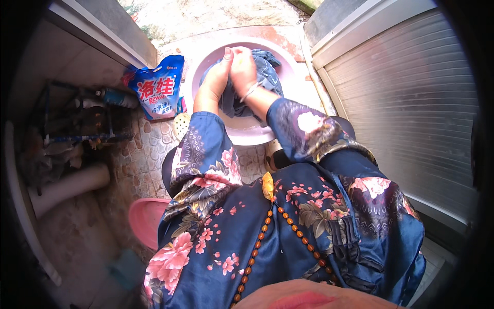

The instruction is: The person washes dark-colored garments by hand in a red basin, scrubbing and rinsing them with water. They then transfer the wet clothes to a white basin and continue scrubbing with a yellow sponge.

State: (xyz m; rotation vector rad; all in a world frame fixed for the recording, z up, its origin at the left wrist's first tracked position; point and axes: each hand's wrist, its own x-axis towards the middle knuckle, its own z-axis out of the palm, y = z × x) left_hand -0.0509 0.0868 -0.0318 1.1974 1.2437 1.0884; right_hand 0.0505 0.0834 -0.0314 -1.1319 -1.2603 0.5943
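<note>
Denim sits in the far basin, washing seemingly unfinished; left hand meets right hand above; I cannot tell what either grip holds.

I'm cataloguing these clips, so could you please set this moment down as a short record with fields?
Basin: pale pink, round, ahead of the person
Cloth: blue, bunched inside the basin
Left hand: over the basin, brought together with the right hand
Right hand: beside the left, a light band around its wrist
Between the hands: hidden from view
Bag: mostly blue, left of the basin
Tub: pink, lower left, partly hidden by the patterned clothing
</note>
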